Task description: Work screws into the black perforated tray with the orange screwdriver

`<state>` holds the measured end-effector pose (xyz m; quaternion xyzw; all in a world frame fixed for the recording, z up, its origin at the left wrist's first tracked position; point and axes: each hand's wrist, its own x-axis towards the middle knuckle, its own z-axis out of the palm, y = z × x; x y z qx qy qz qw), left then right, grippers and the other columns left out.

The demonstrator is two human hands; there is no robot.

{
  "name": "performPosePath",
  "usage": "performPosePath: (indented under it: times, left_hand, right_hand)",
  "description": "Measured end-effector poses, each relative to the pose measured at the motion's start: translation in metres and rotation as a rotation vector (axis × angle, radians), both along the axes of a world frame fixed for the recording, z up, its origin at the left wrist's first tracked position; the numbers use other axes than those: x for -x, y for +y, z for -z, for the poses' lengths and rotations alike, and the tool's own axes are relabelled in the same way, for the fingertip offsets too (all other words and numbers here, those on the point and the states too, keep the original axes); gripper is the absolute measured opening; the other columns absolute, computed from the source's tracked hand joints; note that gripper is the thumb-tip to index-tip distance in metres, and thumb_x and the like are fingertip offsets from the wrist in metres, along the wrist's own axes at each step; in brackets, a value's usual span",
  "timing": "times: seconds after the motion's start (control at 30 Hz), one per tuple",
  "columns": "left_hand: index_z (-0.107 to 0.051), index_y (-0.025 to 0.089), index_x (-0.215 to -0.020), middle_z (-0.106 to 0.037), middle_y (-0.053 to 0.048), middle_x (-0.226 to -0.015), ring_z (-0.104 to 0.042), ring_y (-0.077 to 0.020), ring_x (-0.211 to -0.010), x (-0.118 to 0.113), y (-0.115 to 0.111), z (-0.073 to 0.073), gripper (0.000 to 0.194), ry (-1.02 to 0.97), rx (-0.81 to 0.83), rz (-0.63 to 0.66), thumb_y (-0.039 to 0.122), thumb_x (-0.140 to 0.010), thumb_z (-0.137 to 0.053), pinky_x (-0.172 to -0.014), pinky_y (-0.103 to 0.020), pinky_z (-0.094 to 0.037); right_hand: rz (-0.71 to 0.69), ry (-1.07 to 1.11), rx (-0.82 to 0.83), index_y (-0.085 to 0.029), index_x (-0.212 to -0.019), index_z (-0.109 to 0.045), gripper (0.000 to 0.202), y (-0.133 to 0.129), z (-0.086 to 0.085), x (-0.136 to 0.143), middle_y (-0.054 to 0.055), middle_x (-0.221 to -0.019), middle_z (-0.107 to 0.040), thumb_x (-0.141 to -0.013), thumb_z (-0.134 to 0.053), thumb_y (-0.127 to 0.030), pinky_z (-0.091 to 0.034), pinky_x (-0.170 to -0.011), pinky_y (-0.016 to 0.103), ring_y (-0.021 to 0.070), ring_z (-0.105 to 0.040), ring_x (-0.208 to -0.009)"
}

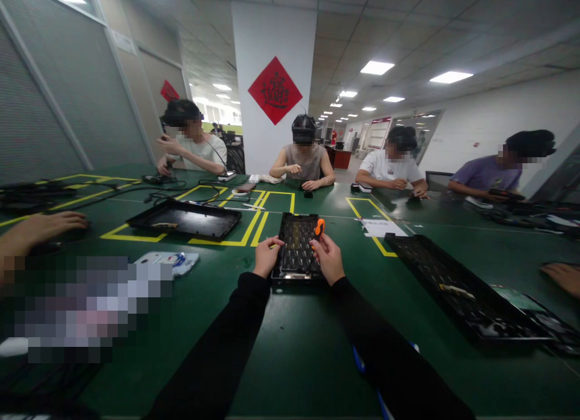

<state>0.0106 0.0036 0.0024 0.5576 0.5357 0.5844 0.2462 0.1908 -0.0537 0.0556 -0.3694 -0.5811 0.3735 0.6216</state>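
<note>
A black plastic casing [294, 254] with a shallow rim lies on the green table in front of me, its inside showing rows of small light marks. My left hand [267, 257] has its fingers closed on the casing's left rim. Over the right side, my right hand [330, 260] grips a tool with an orange and black handle [319, 227]. The handle's rounded end sticks up past my fingers. The tool's working end is hidden, so its exact kind cannot be made out.
Larger black casings lie to the left [185, 219] and right [466, 287]. A clear plastic bag [181, 261] lies at left, a paper sheet [384, 228] at right. Cables [181, 190] run across the far left. Several people sit around the table; co-workers' hands rest at both edges.
</note>
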Motion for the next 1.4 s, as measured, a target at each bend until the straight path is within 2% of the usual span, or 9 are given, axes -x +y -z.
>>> performPosePath:
  times: [0.17, 0.3, 0.47, 0.63, 0.77, 0.87, 0.97, 1.23, 1.4]
  left_hand:
    - [-0.066, 0.017, -0.067, -0.064, -0.008, -0.102, -0.056, -0.0194, -0.1, 0.0006, 0.0019, 0.0027, 0.013, 0.002, -0.003, 0.001, 0.016, -0.065, -0.054, -0.096, -0.034, -0.035]
    - [-0.066, 0.017, -0.068, -0.063, -0.008, -0.104, -0.057, -0.0191, -0.1, 0.0005, 0.0017, 0.0029, 0.013, 0.0, -0.004, 0.004, 0.016, -0.065, -0.053, -0.096, -0.033, -0.035]
    - [-0.066, 0.017, -0.068, -0.064, -0.008, -0.102, -0.057, -0.0187, -0.1, -0.0002, 0.0019, 0.0032, 0.014, -0.003, -0.012, -0.001, 0.014, -0.064, -0.053, -0.095, -0.033, -0.036]
    - [-0.066, 0.017, -0.068, -0.065, -0.008, -0.101, -0.057, -0.0186, -0.099, -0.0006, 0.0027, 0.003, 0.014, -0.003, -0.024, -0.001, 0.014, -0.064, -0.053, -0.093, -0.032, -0.038]
    - [-0.066, 0.017, -0.067, -0.064, -0.008, -0.102, -0.057, -0.0191, -0.1, -0.0006, 0.0014, 0.0012, 0.015, 0.005, -0.008, -0.005, 0.013, -0.064, -0.052, -0.095, -0.033, -0.036]
    - [-0.066, 0.017, -0.068, -0.064, -0.008, -0.103, -0.056, -0.0193, -0.1, -0.0006, 0.0001, -0.0002, 0.015, 0.007, -0.002, -0.004, 0.013, -0.063, -0.053, -0.096, -0.033, -0.035]
    - [-0.067, 0.016, -0.068, -0.064, -0.008, -0.103, -0.056, -0.0192, -0.101, -0.0008, -0.0007, -0.0007, 0.015, -0.004, 0.004, -0.006, 0.014, -0.064, -0.053, -0.097, -0.033, -0.034]
    - [-0.066, 0.017, -0.066, -0.064, -0.007, -0.102, -0.056, -0.0195, -0.1, -0.0007, -0.0006, -0.0004, 0.014, -0.022, 0.008, -0.005, 0.013, -0.064, -0.053, -0.097, -0.035, -0.034]
    - [-0.067, 0.017, -0.067, -0.064, -0.007, -0.102, -0.057, -0.0193, -0.1, -0.0005, 0.0008, 0.0013, 0.014, -0.007, -0.009, -0.002, 0.013, -0.064, -0.053, -0.096, -0.034, -0.035]
  right_hand:
    - [0.031, -0.055, -0.062, -0.016, -0.1, -0.059, 0.033, -0.0014, -0.0012, -0.0005, -0.002, -0.068, -0.052, -0.073, -0.057, -0.034, -0.036, -0.047, 0.02, 0.0072, -0.04, -0.05]
    - [0.079, -0.088, -0.136, -0.016, -0.094, -0.062, 0.03, 0.0007, 0.0007, -0.0005, -0.001, -0.073, -0.05, -0.068, -0.063, -0.031, -0.038, -0.05, 0.02, 0.0068, -0.041, -0.053]
    - [0.025, 0.028, -0.043, -0.016, -0.107, -0.054, 0.043, 0.0042, 0.004, -0.0001, 0.002, -0.078, -0.059, -0.067, -0.063, -0.031, -0.041, -0.052, 0.021, 0.0088, -0.049, -0.057]
    - [-0.046, 0.036, 0.003, -0.017, -0.105, -0.052, 0.034, 0.0014, 0.0027, 0.0001, 0.004, -0.085, -0.061, -0.076, -0.051, -0.033, -0.034, -0.042, 0.018, 0.0063, -0.044, -0.049]
    - [-0.02, 0.026, -0.035, -0.017, -0.103, -0.052, 0.035, 0.0011, 0.0028, 0.0015, 0.002, -0.078, -0.058, -0.073, -0.057, -0.033, -0.038, -0.046, 0.019, 0.0087, -0.048, -0.056]
    - [0.015, -0.025, -0.05, -0.016, -0.1, -0.054, 0.034, 0.0021, 0.0041, 0.0008, -0.002, -0.065, -0.052, -0.071, -0.059, -0.032, -0.036, -0.046, 0.018, 0.0073, -0.043, -0.05]
    - [0.032, -0.047, -0.064, -0.016, -0.101, -0.055, 0.034, 0.0022, 0.0043, -0.0006, -0.004, -0.061, -0.05, -0.071, -0.06, -0.032, -0.037, -0.046, 0.019, 0.0068, -0.04, -0.048]
    - [0.0, 0.034, -0.017, -0.015, -0.113, -0.05, 0.046, 0.0009, 0.0019, 0.0013, 0.006, -0.088, -0.062, -0.072, -0.058, -0.034, -0.042, -0.048, 0.021, 0.0106, -0.053, -0.059]
    - [-0.018, 0.028, -0.026, -0.016, -0.11, -0.051, 0.043, 0.0, 0.0023, 0.0018, 0.006, -0.087, -0.062, -0.071, -0.058, -0.034, -0.043, -0.05, 0.022, 0.0119, -0.055, -0.063]
